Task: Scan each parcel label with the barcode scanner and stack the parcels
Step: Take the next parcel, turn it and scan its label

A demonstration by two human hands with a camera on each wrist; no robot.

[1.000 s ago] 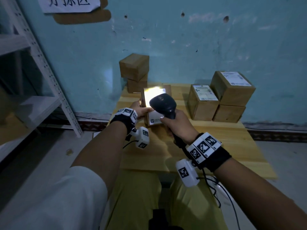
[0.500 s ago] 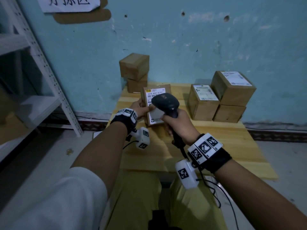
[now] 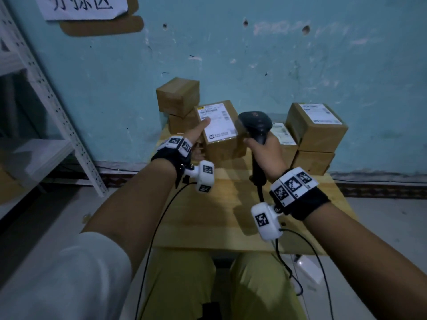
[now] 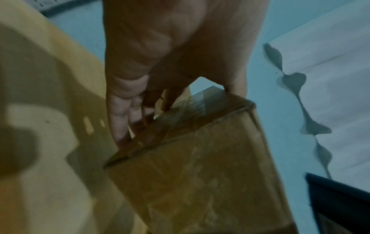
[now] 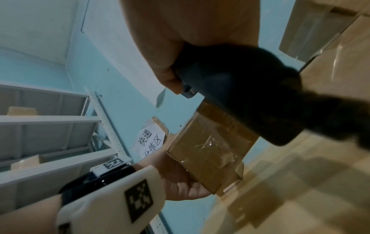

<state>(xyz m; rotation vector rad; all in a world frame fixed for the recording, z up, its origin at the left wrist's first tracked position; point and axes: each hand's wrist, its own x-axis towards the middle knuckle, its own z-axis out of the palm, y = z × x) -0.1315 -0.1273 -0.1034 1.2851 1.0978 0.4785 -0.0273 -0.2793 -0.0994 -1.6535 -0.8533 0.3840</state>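
Gripping a labelled parcel [image 3: 219,130] off the table [image 3: 231,204], left hand [image 3: 196,135] has its thumb on the white label [image 3: 217,123], fingers wrapped underneath. Right hand [image 3: 265,153] is closed around the barcode scanner [image 3: 255,125] handle, just right of the parcel. Two stacked parcels [image 3: 179,105] sit behind; three more [image 3: 316,135] at right.

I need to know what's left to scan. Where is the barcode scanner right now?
In the head view the barcode scanner is right of centre, gripped by the right hand, beside the parcel that the left hand holds above the table.
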